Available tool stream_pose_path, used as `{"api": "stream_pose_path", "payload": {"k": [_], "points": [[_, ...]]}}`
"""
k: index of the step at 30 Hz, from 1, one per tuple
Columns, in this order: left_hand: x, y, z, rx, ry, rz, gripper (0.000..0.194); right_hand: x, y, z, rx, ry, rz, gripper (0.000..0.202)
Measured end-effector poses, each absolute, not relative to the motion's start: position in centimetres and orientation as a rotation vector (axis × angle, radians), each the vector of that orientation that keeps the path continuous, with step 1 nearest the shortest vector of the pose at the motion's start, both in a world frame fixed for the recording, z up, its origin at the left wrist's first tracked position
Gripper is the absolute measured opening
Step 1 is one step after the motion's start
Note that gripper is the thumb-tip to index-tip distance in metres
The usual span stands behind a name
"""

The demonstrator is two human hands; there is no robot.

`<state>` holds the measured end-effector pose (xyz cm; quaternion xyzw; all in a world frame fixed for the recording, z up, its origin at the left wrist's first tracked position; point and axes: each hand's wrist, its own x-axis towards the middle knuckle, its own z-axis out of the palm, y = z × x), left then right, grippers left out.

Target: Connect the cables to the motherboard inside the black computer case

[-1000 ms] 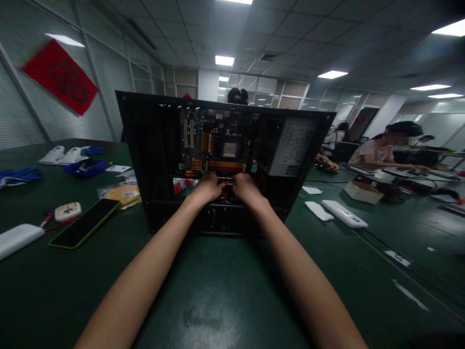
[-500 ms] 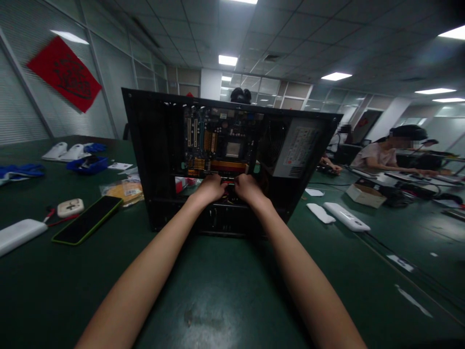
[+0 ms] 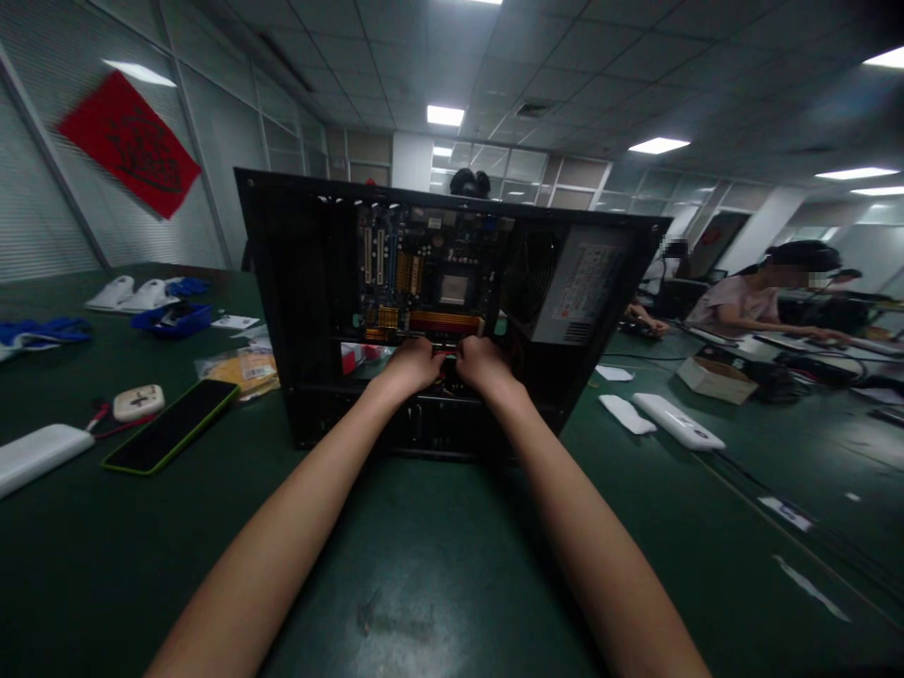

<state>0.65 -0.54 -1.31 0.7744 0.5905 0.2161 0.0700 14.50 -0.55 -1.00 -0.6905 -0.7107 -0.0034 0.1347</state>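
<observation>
An open black computer case [image 3: 272, 311] stands upright on the green table in front of me, its inside facing me. Within it are a motherboard [image 3: 424, 254], a bare square processor [image 3: 454, 288], and a grey power supply [image 3: 583, 287] at the right. Both of my hands reach into the lower middle, just below the orange and red memory slots [image 3: 444, 323]. My left hand [image 3: 413, 364] and my right hand [image 3: 483, 364] are closed, thumbs almost meeting. A thin red cable [image 3: 446, 353] shows between them; their fingertips are mostly hidden.
On the left lie a phone [image 3: 173, 427], a white power bank [image 3: 42, 458], a yellow packet [image 3: 244, 372] and a blue tray [image 3: 171, 320]. A white device [image 3: 678, 422] and a small box [image 3: 715, 379] are on the right. A person [image 3: 749, 301] sits beyond.
My hands stay at the same spot in the case, with only slight finger movement. The view has shifted a little.
</observation>
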Motion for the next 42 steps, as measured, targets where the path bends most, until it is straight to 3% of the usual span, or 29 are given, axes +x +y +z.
{"api": "stream_pose_path", "payload": {"k": [11, 42], "points": [[0.6, -1.0, -1.1, 2.332, 1.926, 0.740, 0.035, 14.5, -0.4, -1.3, -1.970, -2.081, 0.044, 0.031], [0.5, -0.1, -1.4, 2.337, 1.807, 0.725, 0.032, 14.8, -0.3, -1.3, -1.864, -2.175, 0.013, 0.028]]}}
